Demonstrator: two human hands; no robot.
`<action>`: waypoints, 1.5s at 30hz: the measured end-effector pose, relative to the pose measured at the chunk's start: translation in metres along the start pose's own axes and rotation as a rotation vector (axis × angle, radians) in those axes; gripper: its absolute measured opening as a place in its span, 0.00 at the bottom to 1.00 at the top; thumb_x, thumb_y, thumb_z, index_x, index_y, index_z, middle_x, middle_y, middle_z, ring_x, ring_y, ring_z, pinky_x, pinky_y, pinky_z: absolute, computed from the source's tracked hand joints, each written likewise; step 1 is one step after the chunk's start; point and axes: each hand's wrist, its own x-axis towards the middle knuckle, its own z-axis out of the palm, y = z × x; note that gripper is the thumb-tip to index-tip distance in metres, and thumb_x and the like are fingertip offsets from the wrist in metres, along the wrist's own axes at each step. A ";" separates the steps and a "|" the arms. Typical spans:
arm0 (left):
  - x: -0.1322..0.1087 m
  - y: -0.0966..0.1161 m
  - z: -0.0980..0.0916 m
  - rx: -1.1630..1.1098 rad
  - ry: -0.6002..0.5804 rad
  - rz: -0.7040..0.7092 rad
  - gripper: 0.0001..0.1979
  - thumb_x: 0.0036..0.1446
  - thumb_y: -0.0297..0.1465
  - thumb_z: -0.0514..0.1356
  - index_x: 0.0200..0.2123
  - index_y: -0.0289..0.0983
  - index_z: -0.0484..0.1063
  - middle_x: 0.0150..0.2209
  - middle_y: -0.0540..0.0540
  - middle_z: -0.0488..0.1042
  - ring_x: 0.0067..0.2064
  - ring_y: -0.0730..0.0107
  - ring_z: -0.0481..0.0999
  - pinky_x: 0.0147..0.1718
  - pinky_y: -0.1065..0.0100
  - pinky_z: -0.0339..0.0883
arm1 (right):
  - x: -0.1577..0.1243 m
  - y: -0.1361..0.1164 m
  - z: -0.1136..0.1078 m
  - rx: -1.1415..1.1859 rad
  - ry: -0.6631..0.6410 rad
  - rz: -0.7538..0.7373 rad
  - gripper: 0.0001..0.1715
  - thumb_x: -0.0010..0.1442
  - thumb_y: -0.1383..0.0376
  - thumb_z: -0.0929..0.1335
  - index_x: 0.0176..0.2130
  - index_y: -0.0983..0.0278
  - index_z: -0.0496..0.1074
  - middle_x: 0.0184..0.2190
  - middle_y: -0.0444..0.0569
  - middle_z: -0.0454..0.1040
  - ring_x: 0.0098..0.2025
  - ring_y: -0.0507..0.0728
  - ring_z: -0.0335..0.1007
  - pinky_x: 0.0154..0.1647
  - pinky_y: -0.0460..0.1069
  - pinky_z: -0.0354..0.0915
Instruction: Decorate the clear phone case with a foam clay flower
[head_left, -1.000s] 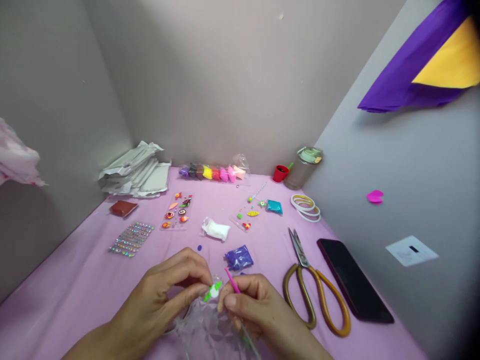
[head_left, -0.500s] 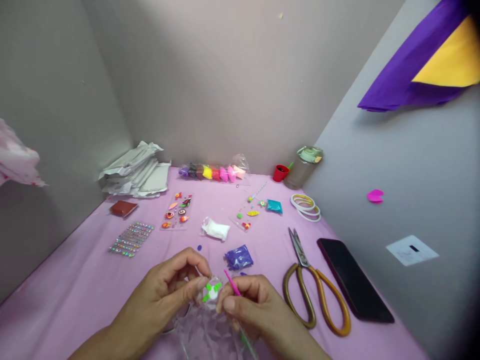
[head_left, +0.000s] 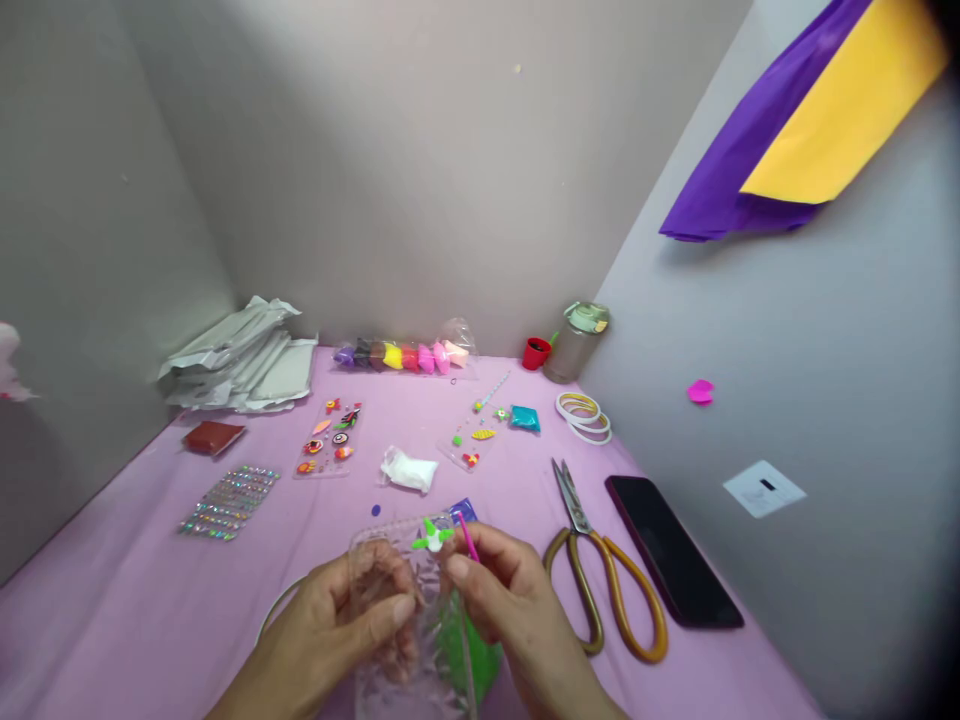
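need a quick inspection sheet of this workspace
Surface: creased pink cloth
Things at hand: clear textured plastic; green-and-white piece near its upper edge; slim pink tool
Clutter: scissors, blades slightly apart, beside phone; gem-sticker sheet; red cup
Hands: right hand grips pink tool; left hand is at the plastic, grip unclear
Cables: nothing certain; thin pale curved strip beside left hand unidentified
Surroundings: grey walls; purple-and-yellow sheets on right wall

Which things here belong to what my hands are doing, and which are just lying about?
Likely in use:
clear textured piece
green-and-white decoration
pink tool

Apparently just lying about:
phone
scissors
red cup
bottle
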 end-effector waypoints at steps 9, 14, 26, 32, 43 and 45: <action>0.001 0.002 -0.008 0.085 -0.021 0.045 0.13 0.59 0.43 0.65 0.36 0.39 0.73 0.25 0.52 0.74 0.25 0.72 0.74 0.26 0.72 0.71 | -0.003 -0.001 -0.010 -0.601 0.229 -0.597 0.08 0.62 0.70 0.71 0.41 0.60 0.80 0.33 0.47 0.75 0.29 0.51 0.66 0.27 0.45 0.61; 0.001 0.006 -0.003 0.039 -0.037 0.034 0.17 0.53 0.46 0.69 0.34 0.38 0.73 0.32 0.52 0.73 0.24 0.76 0.74 0.23 0.73 0.71 | -0.004 -0.003 -0.009 -0.628 0.200 -0.635 0.09 0.62 0.72 0.71 0.41 0.61 0.80 0.32 0.48 0.75 0.31 0.53 0.71 0.28 0.45 0.64; -0.001 0.006 -0.008 0.043 -0.119 0.004 0.13 0.58 0.42 0.66 0.36 0.39 0.73 0.29 0.54 0.71 0.23 0.77 0.72 0.24 0.75 0.70 | -0.004 -0.002 -0.014 -0.756 0.079 -0.687 0.11 0.66 0.73 0.66 0.43 0.63 0.78 0.35 0.50 0.73 0.36 0.54 0.73 0.34 0.45 0.67; -0.001 0.009 -0.008 0.051 -0.143 0.004 0.12 0.58 0.42 0.66 0.36 0.40 0.74 0.27 0.54 0.70 0.23 0.77 0.71 0.24 0.74 0.70 | -0.006 -0.002 -0.014 -0.737 0.061 -0.668 0.10 0.67 0.72 0.66 0.44 0.63 0.77 0.35 0.50 0.73 0.36 0.54 0.73 0.35 0.46 0.67; -0.003 0.009 -0.008 0.072 -0.120 0.013 0.12 0.58 0.42 0.66 0.36 0.40 0.75 0.27 0.54 0.70 0.23 0.75 0.71 0.24 0.73 0.70 | -0.003 -0.012 -0.013 -0.335 0.049 -0.144 0.13 0.66 0.56 0.67 0.42 0.63 0.75 0.31 0.45 0.72 0.33 0.54 0.66 0.33 0.47 0.61; -0.002 0.008 -0.009 0.069 -0.125 0.012 0.12 0.57 0.42 0.66 0.36 0.40 0.74 0.30 0.52 0.73 0.24 0.75 0.72 0.24 0.73 0.71 | -0.002 -0.014 -0.012 -0.243 -0.021 -0.045 0.15 0.65 0.55 0.68 0.39 0.64 0.75 0.30 0.45 0.70 0.33 0.54 0.65 0.34 0.47 0.60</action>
